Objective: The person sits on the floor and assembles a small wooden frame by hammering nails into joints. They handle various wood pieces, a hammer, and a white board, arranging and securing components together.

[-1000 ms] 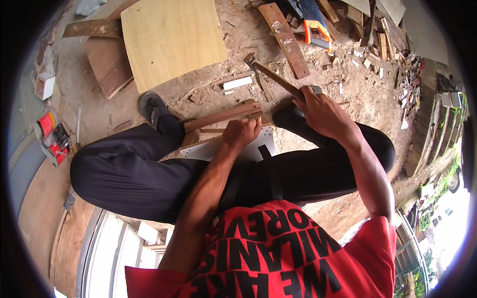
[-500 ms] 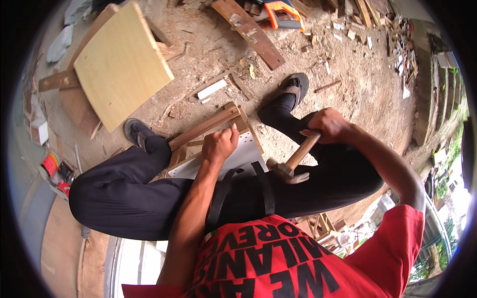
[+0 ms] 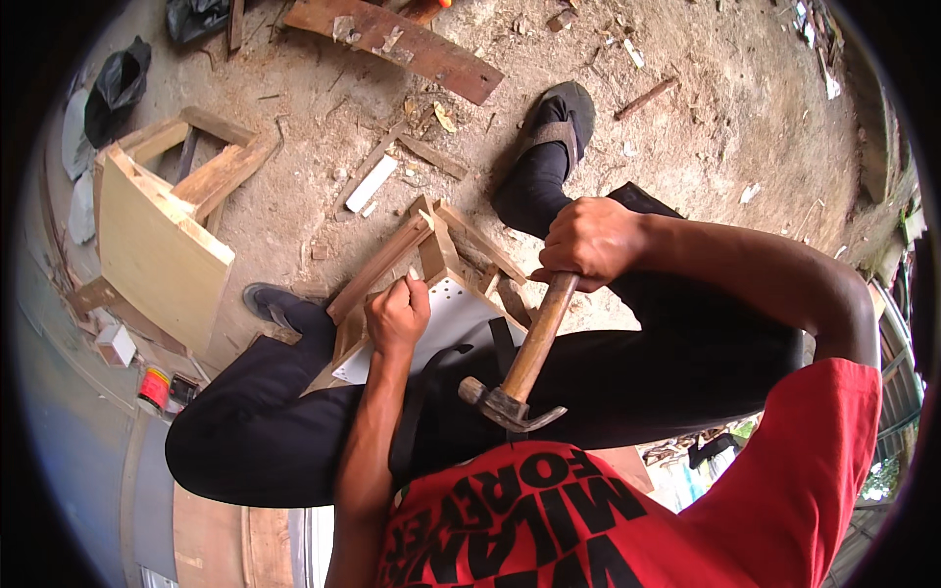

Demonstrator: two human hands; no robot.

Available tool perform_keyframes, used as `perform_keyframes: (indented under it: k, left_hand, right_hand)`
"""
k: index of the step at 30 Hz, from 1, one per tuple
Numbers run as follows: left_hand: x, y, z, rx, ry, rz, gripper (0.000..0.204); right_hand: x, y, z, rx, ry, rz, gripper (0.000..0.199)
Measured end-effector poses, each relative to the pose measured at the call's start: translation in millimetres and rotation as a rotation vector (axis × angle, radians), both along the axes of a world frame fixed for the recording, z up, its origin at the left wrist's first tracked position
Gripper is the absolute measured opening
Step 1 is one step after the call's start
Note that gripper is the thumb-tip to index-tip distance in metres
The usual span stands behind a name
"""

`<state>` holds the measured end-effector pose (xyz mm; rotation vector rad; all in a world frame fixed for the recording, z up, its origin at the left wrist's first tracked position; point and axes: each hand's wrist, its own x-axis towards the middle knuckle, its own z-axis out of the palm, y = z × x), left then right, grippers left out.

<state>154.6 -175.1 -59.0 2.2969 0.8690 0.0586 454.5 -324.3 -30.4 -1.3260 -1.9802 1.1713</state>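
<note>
A small wooden frame [image 3: 384, 267] with a white perforated panel [image 3: 447, 331] on it sits between my legs. My left hand [image 3: 397, 316] is closed in a fist over the panel's left part, thumb uppermost. Whatever lies inside its fingers is hidden. My right hand [image 3: 593, 240] wraps round the wooden handle of a claw hammer [image 3: 537, 343], close to the handle's end. The hammer's metal head hangs above my lap, apart from the frame and from my left hand.
On the left stands a wooden structure with a pale plywood board [image 3: 162, 250]. A brown plank [image 3: 397, 49] lies at the top, a short white strip [image 3: 371, 183] beyond the frame. A red-and-yellow can [image 3: 154, 388] stands at far left. Wood scraps litter the dirt floor.
The whole view has shifted. My right hand has lifted the hammer, which looks larger and nearer, its head now closer to my body. My left hand remains closed at the panel.
</note>
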Motion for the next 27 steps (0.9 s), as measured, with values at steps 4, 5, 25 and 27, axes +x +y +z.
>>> perform_keyframes:
  k: [4,5,25,27]
  left_hand:
    - [-4,-3,-1,0.012,0.015,0.012,0.029]
    - [-4,-2,-1,0.021,0.014,0.013,0.029]
    - [0,1,-3,-0.032,0.027,0.061,0.030]
    - [-3,0,0,-0.063,0.025,0.073,0.030]
  right_hand:
    - [-10,-1,-3,-0.390,-0.386,0.075,0.016]
    - [-12,5,7,-0.521,-0.464,0.091,0.016]
    - [8,-4,9,-0.062,-0.084,0.046,0.011]
    - [-3,-7,7,0.055,-0.208,-0.059,0.012]
